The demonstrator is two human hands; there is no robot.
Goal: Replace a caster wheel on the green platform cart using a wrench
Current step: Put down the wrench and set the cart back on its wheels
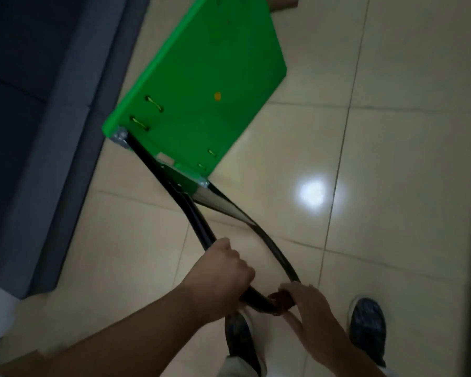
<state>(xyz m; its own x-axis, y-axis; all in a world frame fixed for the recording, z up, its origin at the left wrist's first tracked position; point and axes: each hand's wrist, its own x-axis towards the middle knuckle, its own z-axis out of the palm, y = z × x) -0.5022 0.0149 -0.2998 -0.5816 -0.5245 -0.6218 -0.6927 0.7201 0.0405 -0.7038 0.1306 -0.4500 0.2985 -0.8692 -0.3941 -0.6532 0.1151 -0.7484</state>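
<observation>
Glossy cream tile floor (pixel 392 186) all around you, with a bright light glare (pixel 312 193) toward 3 o'clock. Your green platform cart (pixel 201 77) sits up around 12 o'clock, deck facing you, its black handle (pixel 199 221) running down to 6 o'clock. Your left hand (pixel 223 276) has its fingers curled tight round the handle's left bar. Your right hand (pixel 307 303) is on the handle's bend, touching a brown wrap (pixel 279 302), but it's too blurry to tell if it's actually gripping. Dark grey furniture (pixel 65 131) runs along 9 o'clock, and your shoes (pixel 367 322) are near 5 o'clock.
</observation>
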